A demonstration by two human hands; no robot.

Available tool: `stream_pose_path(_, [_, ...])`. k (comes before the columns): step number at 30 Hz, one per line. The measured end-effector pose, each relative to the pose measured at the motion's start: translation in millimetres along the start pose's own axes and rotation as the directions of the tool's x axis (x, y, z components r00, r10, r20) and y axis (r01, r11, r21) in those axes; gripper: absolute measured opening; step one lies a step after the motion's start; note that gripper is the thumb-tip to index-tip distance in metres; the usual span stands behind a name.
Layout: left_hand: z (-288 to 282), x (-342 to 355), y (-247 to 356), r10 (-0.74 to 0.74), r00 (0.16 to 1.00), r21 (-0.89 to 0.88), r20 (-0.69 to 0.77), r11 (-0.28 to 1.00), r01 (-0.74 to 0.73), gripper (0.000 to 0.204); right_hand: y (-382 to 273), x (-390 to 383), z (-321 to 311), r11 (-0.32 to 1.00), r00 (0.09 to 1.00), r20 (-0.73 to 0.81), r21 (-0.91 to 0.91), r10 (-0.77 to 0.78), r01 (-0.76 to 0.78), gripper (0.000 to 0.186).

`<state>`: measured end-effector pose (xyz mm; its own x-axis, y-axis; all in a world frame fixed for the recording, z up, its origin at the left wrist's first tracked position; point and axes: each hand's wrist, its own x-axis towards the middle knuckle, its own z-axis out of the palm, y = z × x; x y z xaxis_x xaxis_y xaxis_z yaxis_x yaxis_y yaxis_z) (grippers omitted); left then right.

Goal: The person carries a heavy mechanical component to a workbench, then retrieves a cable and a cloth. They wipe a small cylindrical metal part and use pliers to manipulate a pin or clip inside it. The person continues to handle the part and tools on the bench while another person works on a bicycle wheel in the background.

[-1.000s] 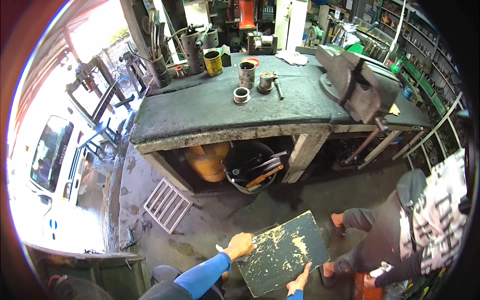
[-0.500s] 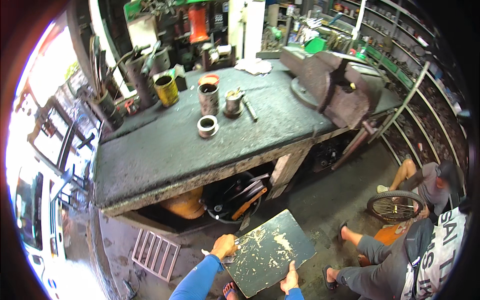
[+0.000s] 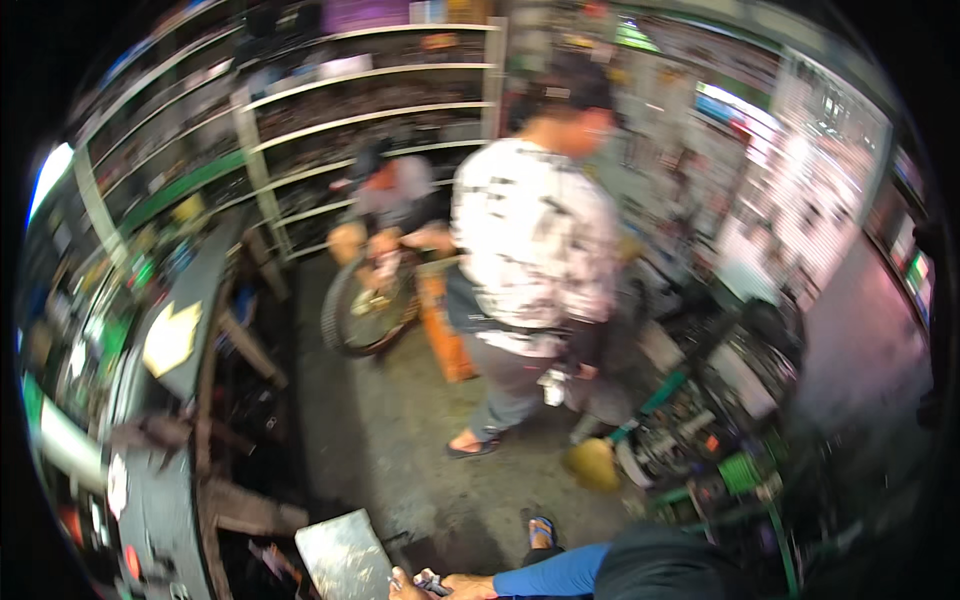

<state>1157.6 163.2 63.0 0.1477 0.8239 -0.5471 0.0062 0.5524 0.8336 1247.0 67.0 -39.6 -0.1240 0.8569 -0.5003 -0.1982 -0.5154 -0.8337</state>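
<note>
At the bottom edge, a flat board point(image 3: 345, 555) with a worn, light-reflecting face is held tilted. My left hand point(image 3: 405, 586) grips its near right edge, mostly cut off by the frame. Beside it, my right hand point(image 3: 468, 586) comes in from the right in a blue sleeve, its fingers closed around a small crumpled cloth point(image 3: 430, 581). Motion blur softens the finger details. The dark workbench point(image 3: 160, 510) stands to the left of the board.
A person in a white patterned shirt point(image 3: 535, 235) stands ahead. Behind, a crouching person point(image 3: 395, 200) is at a bicycle wheel point(image 3: 370, 305) near an orange box point(image 3: 447, 335). Shelves point(image 3: 370, 115) line the back. Machine parts point(image 3: 700, 430) crowd the right.
The view has swung right, moving the bench and board to the left. The person in the white shirt now stands fully in view. My right hand is now beside the left, at the cloth.
</note>
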Motion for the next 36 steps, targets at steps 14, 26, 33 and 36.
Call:
stream_pose_path(14, [322, -166, 16, -0.302, 0.712, 0.239, 0.634, 0.952, 0.191, 0.024, -63, -282, -225, 0.943, 0.527, -0.785, -0.314, -0.325, 0.115, 0.046])
stream_pose_path(26, [395, -107, -15, -0.326, 0.577, 0.472, 0.749, 0.873, -0.121, 0.03, -23, -527, -292, 0.915, 0.104, -0.995, 0.037, -0.005, 0.401, 0.017])
stream_pose_path(33, [367, -51, -47, -0.248, 0.798, 0.53, 0.549, 0.842, -0.103, 0.034, -46, -803, -399, 0.784, -0.566, -0.824, -0.348, 0.006, 0.514, 0.012])
stream_pose_path(36, [352, -62, -78, -0.104, 0.923, 0.731, 0.371, 0.646, -0.221, 0.041, -42, -916, -431, 0.824, -0.742, -0.671, -0.419, 0.003, 0.382, 0.014])
